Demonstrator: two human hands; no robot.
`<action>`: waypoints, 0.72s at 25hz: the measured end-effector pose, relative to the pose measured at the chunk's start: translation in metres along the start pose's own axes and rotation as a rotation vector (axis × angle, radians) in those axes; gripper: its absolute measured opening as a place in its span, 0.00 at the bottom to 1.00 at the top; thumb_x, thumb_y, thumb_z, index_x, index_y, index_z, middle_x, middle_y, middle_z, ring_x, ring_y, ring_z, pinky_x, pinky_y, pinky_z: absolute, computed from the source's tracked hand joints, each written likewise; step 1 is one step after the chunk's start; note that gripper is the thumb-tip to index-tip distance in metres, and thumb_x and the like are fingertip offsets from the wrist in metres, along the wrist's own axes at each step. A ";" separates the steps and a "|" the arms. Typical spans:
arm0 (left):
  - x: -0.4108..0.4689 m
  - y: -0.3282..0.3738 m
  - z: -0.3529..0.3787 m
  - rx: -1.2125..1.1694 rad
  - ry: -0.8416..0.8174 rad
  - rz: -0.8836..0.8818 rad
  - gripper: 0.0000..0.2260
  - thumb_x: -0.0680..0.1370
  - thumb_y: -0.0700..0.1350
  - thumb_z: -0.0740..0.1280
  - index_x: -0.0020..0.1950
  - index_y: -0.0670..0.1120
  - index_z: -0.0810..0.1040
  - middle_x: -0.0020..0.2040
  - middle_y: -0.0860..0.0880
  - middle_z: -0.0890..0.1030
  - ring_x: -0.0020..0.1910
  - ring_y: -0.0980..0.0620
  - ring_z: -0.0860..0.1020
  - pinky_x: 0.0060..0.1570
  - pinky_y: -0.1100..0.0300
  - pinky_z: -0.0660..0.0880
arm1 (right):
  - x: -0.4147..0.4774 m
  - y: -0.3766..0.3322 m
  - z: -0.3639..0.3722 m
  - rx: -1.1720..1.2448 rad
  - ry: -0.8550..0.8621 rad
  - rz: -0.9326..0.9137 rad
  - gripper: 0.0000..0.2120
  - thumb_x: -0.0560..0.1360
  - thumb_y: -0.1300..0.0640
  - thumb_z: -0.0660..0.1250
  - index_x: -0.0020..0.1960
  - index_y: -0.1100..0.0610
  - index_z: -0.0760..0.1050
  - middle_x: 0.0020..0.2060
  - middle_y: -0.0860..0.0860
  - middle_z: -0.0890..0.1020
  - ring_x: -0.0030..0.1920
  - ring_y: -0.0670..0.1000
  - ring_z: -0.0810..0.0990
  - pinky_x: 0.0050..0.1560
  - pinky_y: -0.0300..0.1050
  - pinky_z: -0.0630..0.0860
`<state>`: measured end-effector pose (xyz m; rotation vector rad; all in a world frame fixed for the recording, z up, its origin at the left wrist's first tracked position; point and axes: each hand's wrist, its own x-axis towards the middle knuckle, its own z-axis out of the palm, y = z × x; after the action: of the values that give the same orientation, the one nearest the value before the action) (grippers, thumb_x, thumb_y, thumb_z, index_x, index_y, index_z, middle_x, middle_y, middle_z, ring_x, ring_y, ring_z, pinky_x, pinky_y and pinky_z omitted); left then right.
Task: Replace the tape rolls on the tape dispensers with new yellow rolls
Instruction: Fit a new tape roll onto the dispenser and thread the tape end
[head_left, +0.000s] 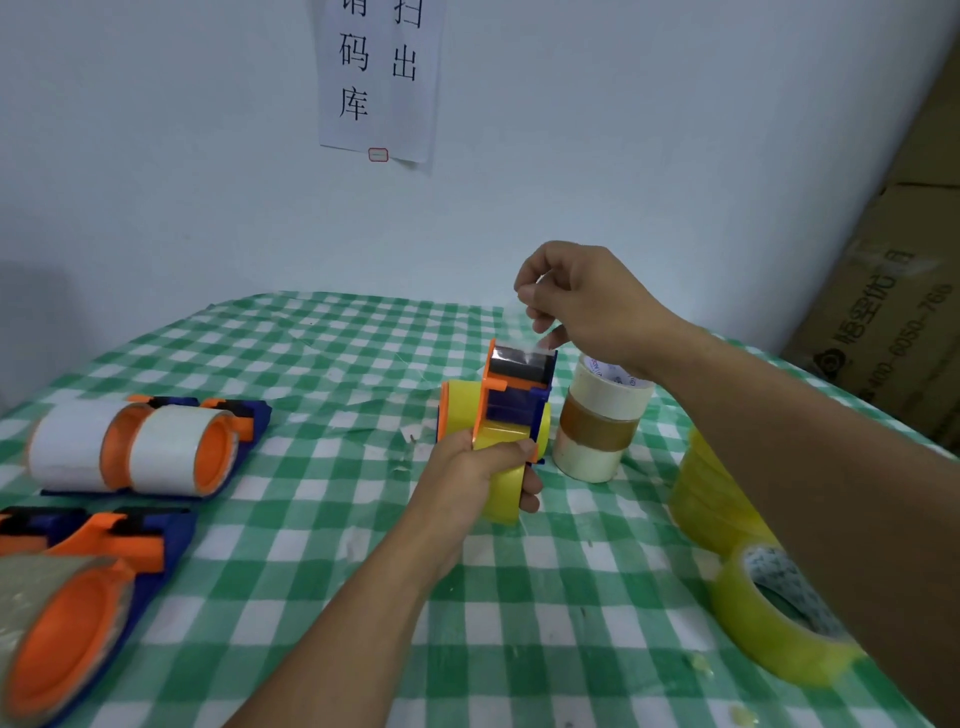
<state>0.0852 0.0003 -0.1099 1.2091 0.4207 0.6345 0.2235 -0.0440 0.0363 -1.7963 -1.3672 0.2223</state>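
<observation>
My left hand (480, 470) grips an orange-and-blue tape dispenser (511, 395) with a yellow roll (501, 491) on it, held above the checked table. Above its cutter end, my right hand (576, 299) pinches the clear free end of the tape (535, 345) and holds it up. Two dispensers with white rolls (140, 449) lie side by side at the left. Another orange-and-blue dispenser (67, 613) with a clear roll lies at the near left. Loose yellow rolls sit at the right: a stack (711, 499) and a single roll (774, 618) lying nearer to me.
A stack of used cream and brown rolls (597, 426) stands just right of the held dispenser. The green checked tablecloth (332, 353) covers the table. Cardboard boxes (893, 312) rise at the far right. A paper sign (379, 78) hangs on the wall.
</observation>
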 end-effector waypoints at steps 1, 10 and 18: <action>0.000 0.000 0.000 0.000 -0.001 -0.005 0.05 0.77 0.39 0.70 0.51 0.38 0.81 0.36 0.39 0.81 0.32 0.43 0.79 0.37 0.54 0.77 | 0.000 0.000 0.000 0.022 -0.004 0.000 0.05 0.81 0.64 0.64 0.49 0.60 0.78 0.37 0.55 0.79 0.35 0.49 0.78 0.40 0.46 0.83; -0.001 0.001 -0.001 0.007 0.006 0.002 0.03 0.77 0.38 0.70 0.49 0.39 0.81 0.36 0.38 0.81 0.32 0.43 0.78 0.34 0.56 0.77 | 0.004 0.000 -0.002 0.247 0.031 0.108 0.08 0.75 0.64 0.74 0.46 0.70 0.81 0.31 0.58 0.81 0.31 0.51 0.80 0.38 0.43 0.83; -0.003 0.003 -0.001 0.050 -0.005 0.025 0.06 0.77 0.39 0.70 0.51 0.37 0.81 0.37 0.38 0.81 0.33 0.43 0.79 0.40 0.53 0.77 | 0.011 0.000 -0.010 0.169 -0.094 0.283 0.05 0.77 0.60 0.73 0.48 0.62 0.80 0.36 0.54 0.83 0.35 0.49 0.82 0.37 0.43 0.82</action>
<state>0.0819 -0.0005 -0.1075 1.2647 0.4199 0.6457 0.2334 -0.0397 0.0463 -1.8500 -1.1169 0.5634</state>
